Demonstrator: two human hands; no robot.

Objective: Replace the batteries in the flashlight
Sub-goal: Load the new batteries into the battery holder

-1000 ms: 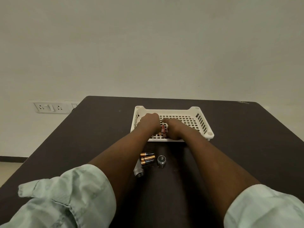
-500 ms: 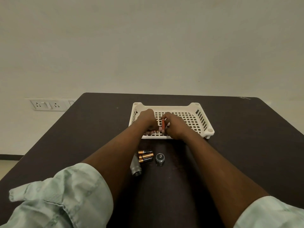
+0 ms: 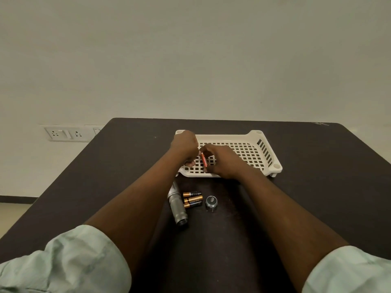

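Note:
A silver flashlight body (image 3: 177, 205) lies open on the dark table (image 3: 306, 197), partly under my left forearm. Beside it lie three black-and-copper batteries (image 3: 192, 199) and the round flashlight cap (image 3: 211, 201). Behind them stands a white perforated basket (image 3: 254, 153). My right hand (image 3: 226, 162) pinches a red battery (image 3: 204, 159) upright over the basket's left part. My left hand (image 3: 185, 148) hovers just left of that battery with its fingers curled under. What lies inside that fist is hidden.
The table ends against a plain wall. A white socket panel (image 3: 65, 134) sits on the wall to the left. My two forearms in pale rolled sleeves cross the near half of the table.
Both hands have risen a little from the basket floor and parted slightly. The red battery now shows clearly between them. The view has tilted, so the flashlight body shows more.

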